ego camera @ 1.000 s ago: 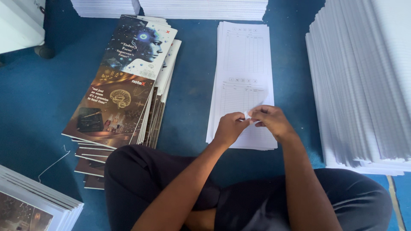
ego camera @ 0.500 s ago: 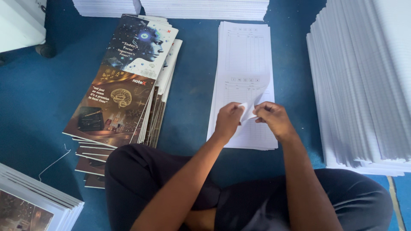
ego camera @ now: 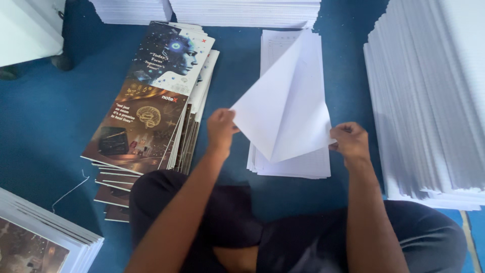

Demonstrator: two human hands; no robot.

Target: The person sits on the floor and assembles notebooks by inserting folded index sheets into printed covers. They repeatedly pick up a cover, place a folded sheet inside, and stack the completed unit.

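My left hand (ego camera: 221, 127) pinches the left corner of a white sheet (ego camera: 283, 108) that is lifted off a low stack of white printed pages (ego camera: 290, 164) on the blue floor. My right hand (ego camera: 349, 141) grips the sheet's right corner. The sheet is bent and raised in the air between both hands, tilting up toward the far end of the stack. My crossed legs in dark trousers (ego camera: 222, 222) lie just below the stack.
A fanned pile of glossy dark printed covers (ego camera: 151, 101) lies to the left. A tall stack of white sheets (ego camera: 429, 96) stands on the right, more white stacks (ego camera: 242, 10) at the back, and another pile (ego camera: 35, 237) at the lower left.
Both hands were together at the near edge of the stack picking at a corner. They have moved apart and lifted the top sheet up off the stack.
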